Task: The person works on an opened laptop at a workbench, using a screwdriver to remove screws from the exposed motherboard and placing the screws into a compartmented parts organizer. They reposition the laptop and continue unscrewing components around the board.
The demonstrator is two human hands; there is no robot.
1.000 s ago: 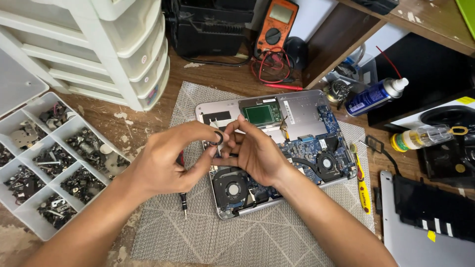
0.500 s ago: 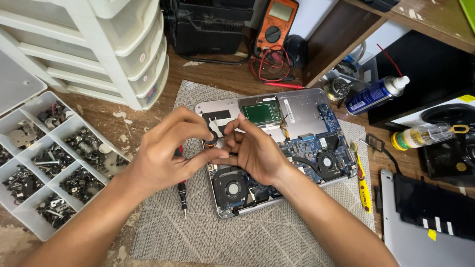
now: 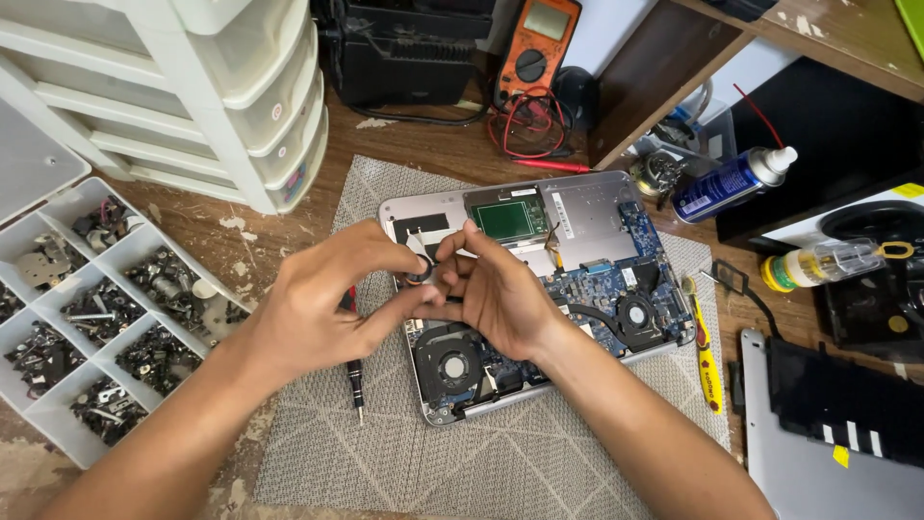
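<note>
Head view looks down on an opened laptop (image 3: 577, 279) lying on a grey woven mat (image 3: 404, 453) on a worn wooden counter (image 3: 241, 231). Both hands meet above the laptop's left half. The left hand (image 3: 318, 308) and the right hand (image 3: 491, 289) pinch one small part (image 3: 420, 268) between their fingertips: a round, dark piece with a pale metal tab sticking up from it. It is held clear of the board, just above the laptop's upper left corner. What exactly the part is cannot be told at this size.

The part looks very light and stiff, and probably delicate where the thin tab joins the round body. A hold on the round rim seems safer than one on the tab, which would likely bend. Small and smooth as it is, it could easily slip out of the fingers.

Under the left hand lies a thin screwdriver (image 3: 355, 380), its tip pointing toward the person. A sorting tray (image 3: 58, 414) of screws and small metal bits sits at the left, with white plastic drawers (image 3: 192, 106) behind it. An orange multimeter (image 3: 534, 48) with red leads stands at the back; a blue spray can (image 3: 731, 183) and a yellow tool (image 3: 707, 356) lie to the right of the laptop.
</note>
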